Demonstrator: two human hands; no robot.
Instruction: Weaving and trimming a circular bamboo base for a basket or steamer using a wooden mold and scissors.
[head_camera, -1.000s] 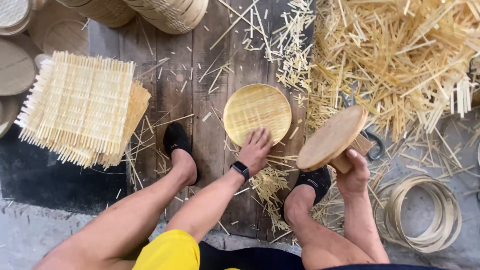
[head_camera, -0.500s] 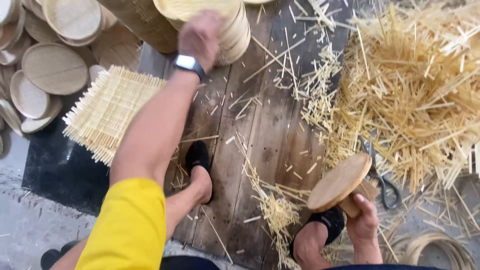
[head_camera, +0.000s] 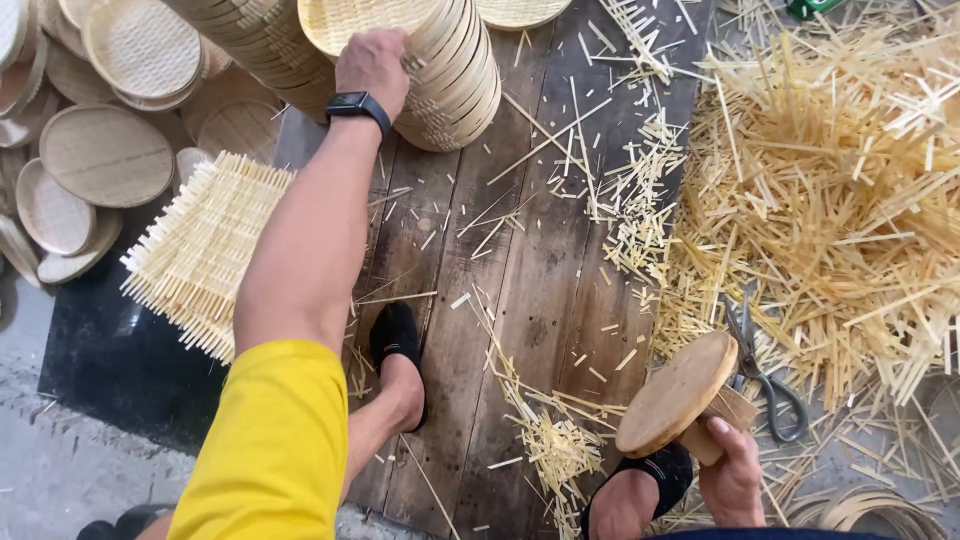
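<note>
The left hand (head_camera: 372, 65) was stretched far forward, its fingers (head_camera: 385, 45) curled over the top of a tall stack of round woven trays (head_camera: 440, 70) and pressed against the uppermost tray; the fingertips themselves were hidden behind the tray's edge, so whether they gripped it or only rested on it could not be told. A dark smartwatch (head_camera: 357, 107) sat on that wrist, and the upper arm wore a yellow sleeve (head_camera: 272, 440).

The right hand (head_camera: 732, 478) stayed low and near the body, its fingers (head_camera: 720, 440) closed around the short handle of a round wooden block (head_camera: 678, 393), whose flat disc tilted up and away from the fingertips.

Just beyond those right fingers, a pair of scissors (head_camera: 762, 370) lay on the floor, at the edge of a large heap of bamboo strips (head_camera: 830, 190). Below the left arm, beside the elbow, lay a pile of square woven mats (head_camera: 205, 255). Further out from the left fingers, to their outer side, more round woven lids (head_camera: 105, 155) were scattered. Two feet in black socks rested on the wooden planks (head_camera: 500, 280), one on each side of a small scatter of strip offcuts (head_camera: 555, 450).
</note>
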